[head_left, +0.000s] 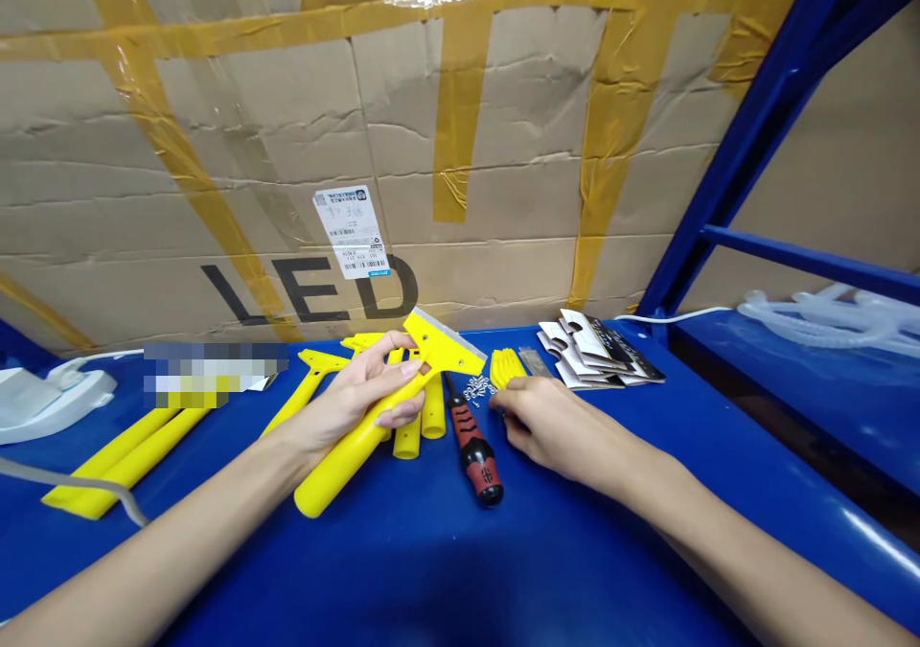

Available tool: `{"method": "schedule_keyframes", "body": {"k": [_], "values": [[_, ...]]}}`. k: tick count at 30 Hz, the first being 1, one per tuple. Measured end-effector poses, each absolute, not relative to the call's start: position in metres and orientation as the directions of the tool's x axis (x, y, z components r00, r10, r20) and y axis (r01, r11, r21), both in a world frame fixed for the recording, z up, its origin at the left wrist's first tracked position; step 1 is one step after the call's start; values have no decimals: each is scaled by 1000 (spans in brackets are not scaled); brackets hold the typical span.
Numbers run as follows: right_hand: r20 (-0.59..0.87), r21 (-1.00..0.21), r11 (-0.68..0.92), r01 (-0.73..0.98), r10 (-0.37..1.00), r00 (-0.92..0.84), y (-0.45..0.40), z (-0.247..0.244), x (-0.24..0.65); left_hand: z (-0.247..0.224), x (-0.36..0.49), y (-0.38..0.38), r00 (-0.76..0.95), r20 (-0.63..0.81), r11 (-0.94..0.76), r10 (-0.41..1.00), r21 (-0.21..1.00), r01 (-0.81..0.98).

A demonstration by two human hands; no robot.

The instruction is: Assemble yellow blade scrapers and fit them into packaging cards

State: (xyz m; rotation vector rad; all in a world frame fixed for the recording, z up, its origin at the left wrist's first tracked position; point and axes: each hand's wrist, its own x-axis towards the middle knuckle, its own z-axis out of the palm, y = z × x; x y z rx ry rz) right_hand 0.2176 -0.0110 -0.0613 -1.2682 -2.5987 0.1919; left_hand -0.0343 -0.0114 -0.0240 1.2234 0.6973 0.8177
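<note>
Looks partway through from my end: the yellow scraper (366, 436) has a grey strip along its head edge, but I can't tell whether anything fastens it down. Plenty seems left, judging by the loose screws (475, 388), yellow plates (507, 367) and greyish flat pieces (533, 361) lying out; whether the other yellow handles (433, 407) behind are finished, I can't say. My left hand (359, 388) is closed round the scraper near its neck, holding it tilted above the blue table (446, 570), head up and away from me, tube end down toward me. My right hand (536, 417) is mostly curled, fingertips down by the plates; can't tell if it has hold of anything. Screwdriver (474, 450) lies between the hands, ungripped. Scraper: glossy bright yellow, round straight handle, flared flat head, two small dark spots on it, no damage I can see.
</note>
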Motion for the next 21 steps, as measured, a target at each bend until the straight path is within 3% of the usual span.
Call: {"method": "schedule_keyframes", "body": {"k": [3,6,9,13,21], "values": [[193,-237,657,716,754,-628,-12,-60,220,-24,-34,-12,543,-36,152,839,974,-170],[320,-307,674,672,738,-594,-10,-57,221,-27,-36,-11,561,-29,148,827,975,-168],[481,-492,650,579,757,-442,-10,-52,218,-29,-40,-10,562,-28,140,827,977,-158],[557,-721,591,362,805,-205,-15,-48,207,-29,-41,-10,594,-28,120,804,986,-116],[548,-782,570,252,821,-160,-23,-48,193,-24,-36,-16,634,-37,61,772,998,-17]]}}
